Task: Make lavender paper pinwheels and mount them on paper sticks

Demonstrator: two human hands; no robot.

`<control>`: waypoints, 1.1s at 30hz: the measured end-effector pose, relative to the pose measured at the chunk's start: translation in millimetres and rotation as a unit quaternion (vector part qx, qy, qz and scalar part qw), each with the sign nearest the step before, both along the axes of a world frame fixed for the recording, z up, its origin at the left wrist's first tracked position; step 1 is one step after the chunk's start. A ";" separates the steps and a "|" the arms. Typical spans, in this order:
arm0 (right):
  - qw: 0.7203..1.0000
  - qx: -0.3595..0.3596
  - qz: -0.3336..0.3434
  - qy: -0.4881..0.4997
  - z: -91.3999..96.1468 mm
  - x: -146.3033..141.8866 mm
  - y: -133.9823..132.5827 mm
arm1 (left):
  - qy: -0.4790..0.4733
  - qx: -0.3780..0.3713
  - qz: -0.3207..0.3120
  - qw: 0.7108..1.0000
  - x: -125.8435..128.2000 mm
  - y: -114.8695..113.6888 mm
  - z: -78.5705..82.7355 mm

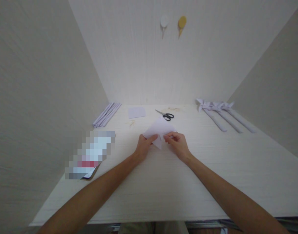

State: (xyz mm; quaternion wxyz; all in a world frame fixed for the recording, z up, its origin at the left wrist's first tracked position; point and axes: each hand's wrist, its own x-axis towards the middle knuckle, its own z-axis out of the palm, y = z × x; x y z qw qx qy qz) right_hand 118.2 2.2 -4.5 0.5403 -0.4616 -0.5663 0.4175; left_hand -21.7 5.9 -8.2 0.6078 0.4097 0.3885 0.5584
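Observation:
A square sheet of white paper [159, 127] is held corner-up over the middle of the table, its near part split by a slit or fold. My left hand [144, 146] grips its left side, with the thumb lying on top. On the right side, my right hand [177, 143] pinches the paper between thumb and fingers near the edge. Just beyond the sheet lies a pair of scissors [166, 115] with black handles, blades pointing to the far left. Fingers under the paper are hidden.
Several rolled paper sticks [107, 114] lie at the far left, near a stack of paper [137, 112]. A blurred phone or tablet [95, 152] rests at the left. Three paper pinwheels [212, 109] on sticks lie at the far right. Two hooks [182, 22] are on the back wall.

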 end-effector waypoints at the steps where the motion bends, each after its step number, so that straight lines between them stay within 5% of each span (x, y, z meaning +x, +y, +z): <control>1: 1.000 -0.004 -0.001 0.002 -0.1 -0.2 -0.1 | 0.003 0.000 -0.001 1.000 -0.2 0.2 -0.3; 16: 0.999 -0.018 -0.024 -0.016 2.0 -5.7 -2.0 | 0.106 -0.009 0.069 0.992 0.2 -1.5 1.8; 28: 0.995 -0.018 -0.095 0.034 4.0 -18.0 -10.2 | 0.016 -0.024 0.083 0.996 15.4 -11.9 1.3; 33: 0.997 -0.020 -0.067 0.012 4.4 -4.3 -2.7 | 0.003 -0.035 0.003 0.999 6.7 -10.0 4.7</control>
